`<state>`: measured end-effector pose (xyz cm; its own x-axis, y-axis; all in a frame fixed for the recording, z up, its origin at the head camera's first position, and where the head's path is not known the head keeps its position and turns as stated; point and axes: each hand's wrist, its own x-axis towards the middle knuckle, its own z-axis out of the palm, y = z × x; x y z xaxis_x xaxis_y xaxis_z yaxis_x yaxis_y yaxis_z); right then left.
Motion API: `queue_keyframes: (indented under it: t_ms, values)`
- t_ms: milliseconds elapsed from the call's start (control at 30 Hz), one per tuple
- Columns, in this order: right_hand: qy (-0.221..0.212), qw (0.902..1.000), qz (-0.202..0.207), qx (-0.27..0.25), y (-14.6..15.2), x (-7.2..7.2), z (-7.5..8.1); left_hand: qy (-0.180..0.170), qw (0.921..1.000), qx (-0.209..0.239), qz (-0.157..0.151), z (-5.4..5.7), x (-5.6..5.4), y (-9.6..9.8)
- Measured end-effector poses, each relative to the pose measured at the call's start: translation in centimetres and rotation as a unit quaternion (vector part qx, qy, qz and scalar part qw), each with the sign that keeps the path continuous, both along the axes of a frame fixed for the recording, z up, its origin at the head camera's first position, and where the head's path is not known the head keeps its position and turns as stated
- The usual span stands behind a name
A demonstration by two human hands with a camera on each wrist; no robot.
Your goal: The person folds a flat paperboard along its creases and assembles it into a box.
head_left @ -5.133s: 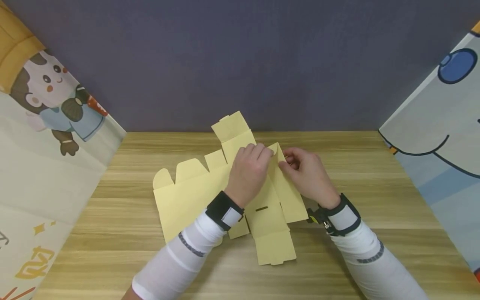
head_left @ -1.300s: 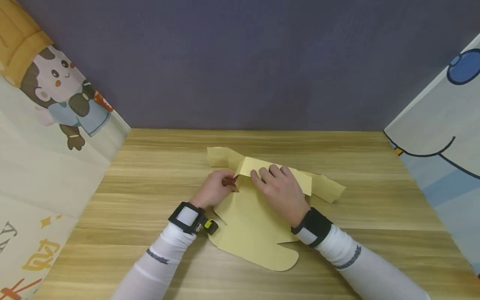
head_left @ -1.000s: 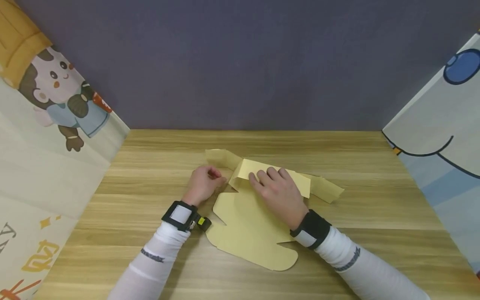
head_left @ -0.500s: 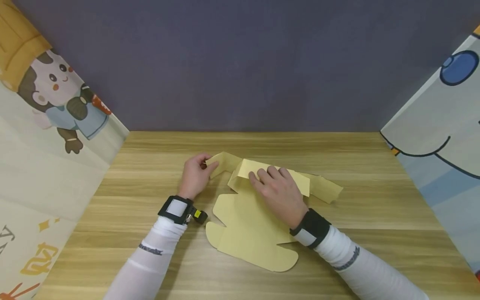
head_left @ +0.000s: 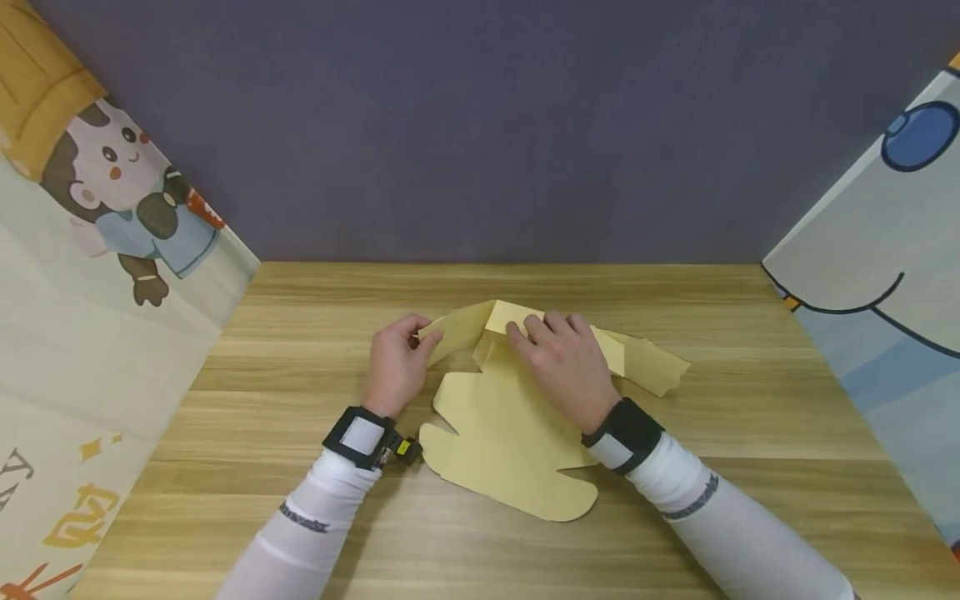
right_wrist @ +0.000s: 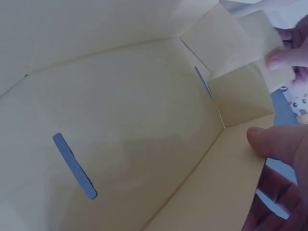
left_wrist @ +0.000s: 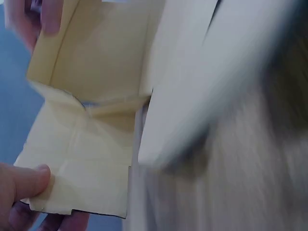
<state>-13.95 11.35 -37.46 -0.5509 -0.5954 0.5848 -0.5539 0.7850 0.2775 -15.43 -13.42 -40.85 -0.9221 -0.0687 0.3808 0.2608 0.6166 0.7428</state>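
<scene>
An unfolded cardboard box (head_left: 517, 425), pale yellow, lies in front of me, its far wall (head_left: 517, 317) folded up with a narrow strip bent toward me. My left hand (head_left: 397, 362) pinches the end of the left side flap (head_left: 461, 329), thumb on one face and fingers behind, as the left wrist view shows on the flap (left_wrist: 86, 154). On the folded wall my right hand (head_left: 566, 362) keeps its grip; in the right wrist view its thumb (right_wrist: 269, 139) lies on the wall with fingers behind. Slots (right_wrist: 74, 166) cut through the cardboard show there.
Another side flap (head_left: 656, 367) sticks out to the right of the box. Rounded tabs (head_left: 573, 500) point toward me along the near edge. All of it rests on a wood-grain table (head_left: 750, 358), with a dark wall (head_left: 510, 125) behind and printed panels at both sides.
The cardboard has been turned round since the oldest frame. My left hand left the wall's corner, moved left and took hold of the left flap, now pulled straighter. The right hand stayed on the wall.
</scene>
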Motion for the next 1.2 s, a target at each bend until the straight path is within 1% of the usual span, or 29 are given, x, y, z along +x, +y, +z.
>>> queue_keyframes:
  t_ms: [67,267,433,600,733,900,1067,1200]
  values:
    - [0.002,1.0000,-0.005,-0.001,0.0,-0.5,0.1,0.001,1.0000,-0.007,0.001,0.2,0.2,0.5]
    - [0.006,0.9999,-0.010,0.002,-0.1,-1.4,0.0,-0.006,0.9996,-0.020,0.019,0.5,0.9,1.8]
    - [0.003,0.9998,-0.017,0.011,-0.3,-1.6,-0.2,-0.011,0.9997,-0.019,0.007,0.5,1.7,2.7]
    - [0.012,0.9996,-0.015,0.022,-0.4,-1.5,-0.4,-0.018,0.9996,-0.021,-0.004,0.2,2.4,3.6]
    - [0.003,0.9996,-0.012,0.026,-0.4,-1.2,-0.5,-0.025,0.9996,-0.013,-0.008,-0.1,2.9,4.0]
    - [-0.003,0.9995,-0.008,0.031,-0.4,-0.8,-0.7,-0.031,0.9995,-0.008,-0.004,-0.4,3.2,4.4]
    - [-0.005,0.9993,-0.007,0.036,-0.5,-0.5,-0.9,-0.038,0.9992,-0.008,-0.004,-0.5,3.5,4.6]
    - [0.002,0.9995,-0.014,0.028,-0.5,-0.5,-1.2,-0.051,0.9984,-0.018,-0.016,-0.4,3.7,4.8]
